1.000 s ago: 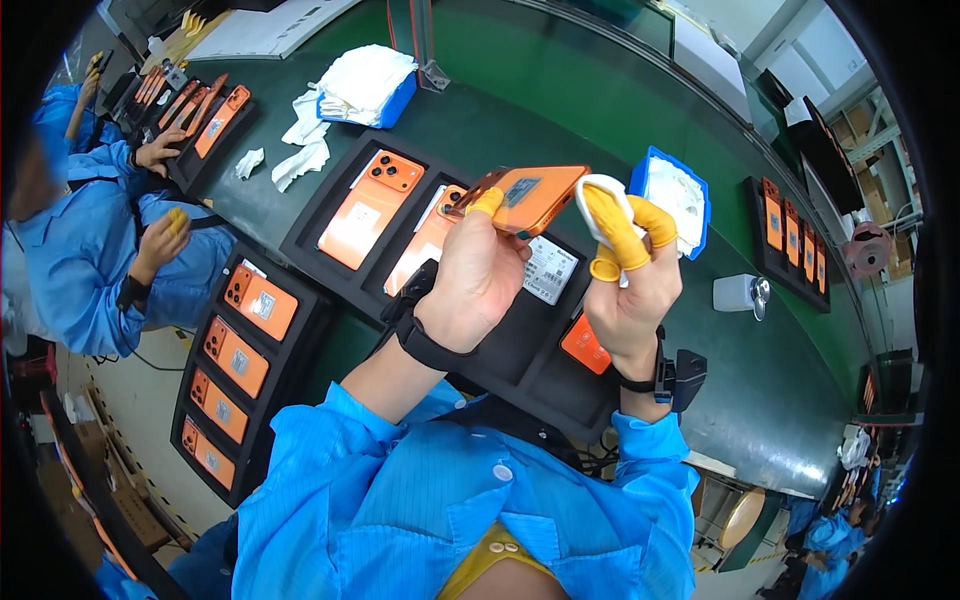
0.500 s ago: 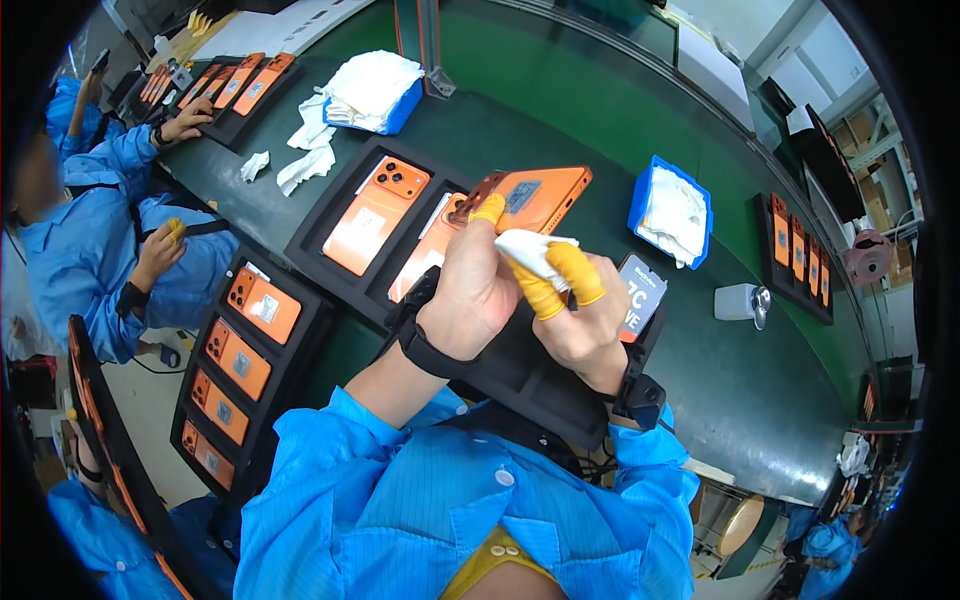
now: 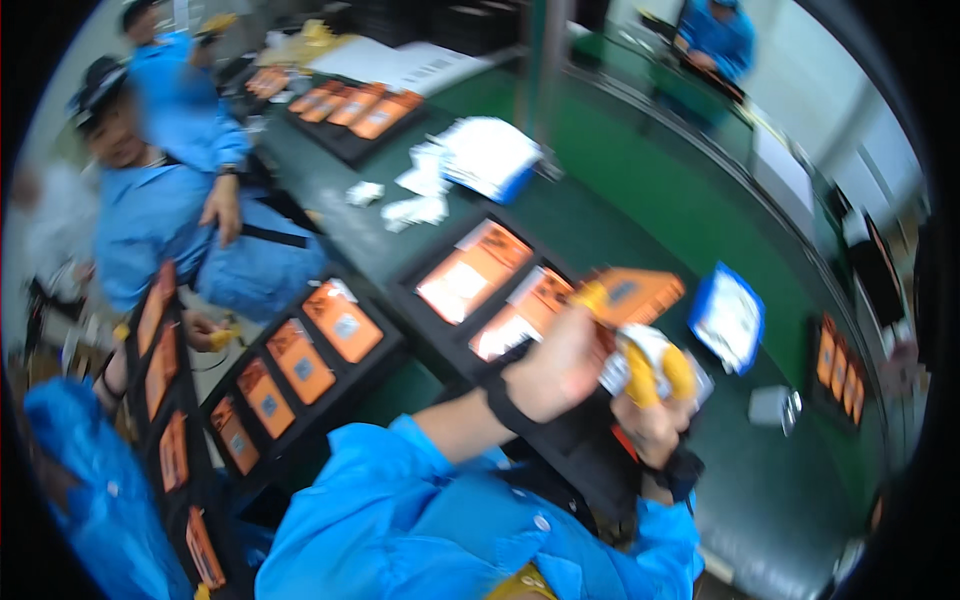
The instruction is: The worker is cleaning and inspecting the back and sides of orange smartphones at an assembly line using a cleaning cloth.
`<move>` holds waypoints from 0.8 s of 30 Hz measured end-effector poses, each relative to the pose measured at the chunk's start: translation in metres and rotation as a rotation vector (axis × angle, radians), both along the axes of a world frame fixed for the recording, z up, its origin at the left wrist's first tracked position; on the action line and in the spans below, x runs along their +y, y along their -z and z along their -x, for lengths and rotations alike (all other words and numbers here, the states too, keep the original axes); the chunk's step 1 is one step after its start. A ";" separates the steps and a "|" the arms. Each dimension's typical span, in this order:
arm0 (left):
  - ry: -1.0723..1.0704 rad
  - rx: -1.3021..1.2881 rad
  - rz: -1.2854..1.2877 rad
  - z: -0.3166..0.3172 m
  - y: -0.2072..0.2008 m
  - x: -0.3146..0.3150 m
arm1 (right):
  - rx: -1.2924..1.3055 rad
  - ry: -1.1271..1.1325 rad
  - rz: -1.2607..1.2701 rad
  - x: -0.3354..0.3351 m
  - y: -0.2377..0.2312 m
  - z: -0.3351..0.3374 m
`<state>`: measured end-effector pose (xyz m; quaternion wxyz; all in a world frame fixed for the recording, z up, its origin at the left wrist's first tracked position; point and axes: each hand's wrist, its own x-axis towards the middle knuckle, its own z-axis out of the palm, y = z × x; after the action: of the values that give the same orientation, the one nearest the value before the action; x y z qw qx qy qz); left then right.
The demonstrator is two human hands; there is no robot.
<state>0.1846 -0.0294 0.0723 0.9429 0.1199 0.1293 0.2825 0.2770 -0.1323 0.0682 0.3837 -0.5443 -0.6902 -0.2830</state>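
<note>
My left hand (image 3: 562, 362), with a yellow finger cot, holds an orange smartphone (image 3: 648, 293) up over a black foam tray (image 3: 402, 283). Yellow cots also cover fingers of my right hand (image 3: 655, 420), which pinches a white cloth (image 3: 648, 342) close to the phone's lower edge. Motion blur hides whether the cloth touches it. In the tray beneath lie two more orange phones, one at the left (image 3: 475, 272) and one beside it (image 3: 520, 315). Part of a grey and white printed sheet or screen (image 3: 702, 385) shows behind my right hand.
Left of me stands a tray of orange phones (image 3: 303, 362), with another tilted phone tray (image 3: 172, 450) beyond it. Blue bins of white cloths stand at the back (image 3: 490, 160) and right (image 3: 727, 318). A white dispenser bottle (image 3: 772, 408) sits nearby. Co-workers (image 3: 170, 215) are at the left.
My view has swung left, so the bench appears shifted right and down. Both hands keep the phone and cloth. The nearest co-worker's arm has come away from the far tray.
</note>
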 end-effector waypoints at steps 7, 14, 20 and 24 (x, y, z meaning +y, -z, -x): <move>-0.034 0.188 0.072 -0.019 0.020 -0.018 | 0.089 0.104 -0.134 -0.009 0.009 -0.012; 0.008 0.141 0.187 -0.013 -0.003 -0.026 | -0.019 -0.025 -0.052 -0.015 0.002 -0.002; 0.101 0.033 -0.038 0.014 -0.009 -0.013 | 0.302 0.047 0.058 0.003 0.007 -0.013; 0.068 0.160 0.177 0.019 -0.013 -0.002 | 0.054 0.322 -0.181 0.012 -0.013 -0.031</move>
<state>0.1658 -0.0314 0.0850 0.9454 0.0625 0.2247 0.2276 0.3075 -0.1201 0.0815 0.3993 -0.6185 -0.5551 -0.3871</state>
